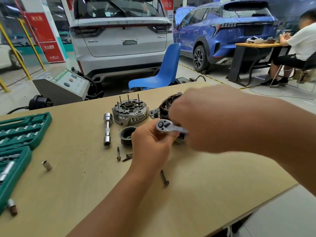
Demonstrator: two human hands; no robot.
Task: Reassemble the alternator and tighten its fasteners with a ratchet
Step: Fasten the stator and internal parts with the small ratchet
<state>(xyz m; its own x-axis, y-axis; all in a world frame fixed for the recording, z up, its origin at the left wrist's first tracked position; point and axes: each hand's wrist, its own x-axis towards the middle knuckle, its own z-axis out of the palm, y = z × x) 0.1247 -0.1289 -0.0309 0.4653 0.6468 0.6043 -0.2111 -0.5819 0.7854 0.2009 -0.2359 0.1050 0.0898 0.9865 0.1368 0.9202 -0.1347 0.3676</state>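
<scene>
My left hand (152, 142) grips the head of a chrome ratchet (164, 125), its fingers curled round it from below. My right hand (201, 120) is blurred and covers the ratchet's handle; its grip is hidden. Behind the hands lies the alternator stator (165, 105) with copper windings, mostly covered. An aluminium alternator housing (129, 112) with three upright studs stands left of it. A black pulley (126, 135) lies in front of the housing. Loose bolts (124, 155) lie by my left wrist, and one long bolt (164, 177) lies nearer me.
A chrome extension bar with socket (107, 129) lies left of the housing. A single socket (47, 165) lies loose on the wooden table (77, 185). A green socket case (18, 134) sits at the left edge. A blue chair (160, 72) stands behind the table.
</scene>
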